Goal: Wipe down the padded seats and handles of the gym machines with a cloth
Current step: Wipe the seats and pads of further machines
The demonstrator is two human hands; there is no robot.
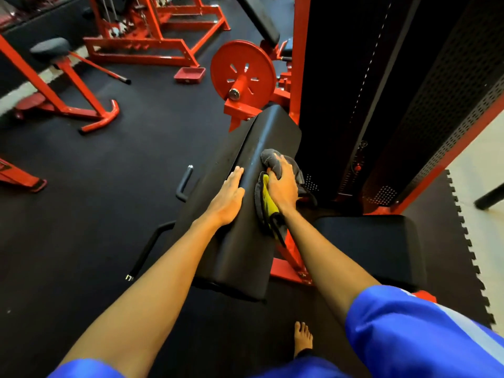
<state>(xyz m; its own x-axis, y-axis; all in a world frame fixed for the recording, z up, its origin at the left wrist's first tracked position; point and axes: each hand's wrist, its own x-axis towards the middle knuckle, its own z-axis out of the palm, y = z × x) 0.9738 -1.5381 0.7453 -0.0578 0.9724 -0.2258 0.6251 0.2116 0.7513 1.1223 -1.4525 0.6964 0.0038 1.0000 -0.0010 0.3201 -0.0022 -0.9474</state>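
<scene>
**Cloth pressed to the long pad, both hands down**

Blue sleeves (409,331) fill the bottom edge, with a bare foot (302,338) on the dark floor (109,186) between them. Ahead lies a long black pad (240,249). The left hand (229,197) rests flat on it, fingers straight and together along the central crease. Just beside it, the right hand (282,184) curls its fingers round a bunched grey-and-yellow cloth (268,210), pressing it onto the pad's right half. A black seat (381,246) sits to the right. A perforated black weight tower (381,91) rises close behind the cloth. A black handle (184,184) sticks out on the left, and a red disc (242,70) stands beyond the pad's far end.
</scene>
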